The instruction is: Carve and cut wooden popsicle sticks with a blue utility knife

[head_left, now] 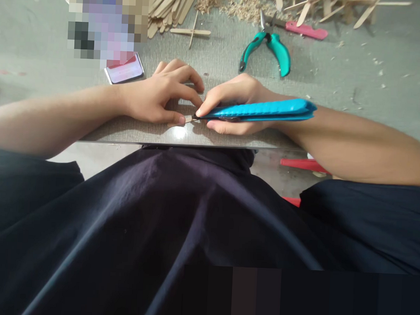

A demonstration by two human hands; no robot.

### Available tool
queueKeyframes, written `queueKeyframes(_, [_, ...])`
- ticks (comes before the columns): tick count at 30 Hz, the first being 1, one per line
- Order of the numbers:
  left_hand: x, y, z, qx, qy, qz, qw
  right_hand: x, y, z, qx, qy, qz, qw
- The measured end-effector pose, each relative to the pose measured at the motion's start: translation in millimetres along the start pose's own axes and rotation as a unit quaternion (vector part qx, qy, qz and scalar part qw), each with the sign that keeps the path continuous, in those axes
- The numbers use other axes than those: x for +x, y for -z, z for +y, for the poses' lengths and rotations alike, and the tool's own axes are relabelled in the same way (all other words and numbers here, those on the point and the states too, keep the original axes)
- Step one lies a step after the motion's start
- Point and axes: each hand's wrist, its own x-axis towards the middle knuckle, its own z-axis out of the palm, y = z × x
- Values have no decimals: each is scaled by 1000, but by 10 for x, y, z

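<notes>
1. The stick (188,120), short and pale, is close to the table's near edge, under the left thumb. Its right end meets the dark tip of the blue tool. Whether it lies flat on the table or slightly above, I cannot tell.
2. The blue tool (268,109) slants up slightly to the right, its long blue handle end reaching over the right wrist.
3. The right hand (238,100) is closed around the blue tool, thumb and fingers on both sides, near the tip.
4. The left hand (167,90) is spread fairly wide: the thumb touches the stick, while the forefinger arches over to near the tool's tip. I cannot tell whether the thumb grips or only presses.
5. Beyond the hands on the table (221,53) lie teal pliers (281,56), handles apart, and a pink knife (306,30) just behind them.
6. Crossed sticks (201,32) lie left of the pliers, near a stick pile (171,9); wood shavings (237,6) are spread beside the pile.
7. A phone (126,71) lies behind the left wrist, partly hidden by blurred blocks.
8. More sticks (328,9) lie tangled at the upper right.
</notes>
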Motion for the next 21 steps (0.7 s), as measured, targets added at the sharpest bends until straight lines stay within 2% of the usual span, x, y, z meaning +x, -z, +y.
queueKeyframes(3, [-2,-1,-33,10,-9,-12,1000,-4,-5,-13,10,28,16,999])
queueKeyframes(8, [7,-11,-95,21,-40,-33,998,-14,15,-30,5,33,39,999])
queueKeyframes(12, [21,-19,-92,19,-56,-55,997,-38,60,-16,-24,-4,16,1000])
queueKeyframes(21, [47,3,-52,7,-49,-87,995,-59,58,92,-12,-43,19,999])
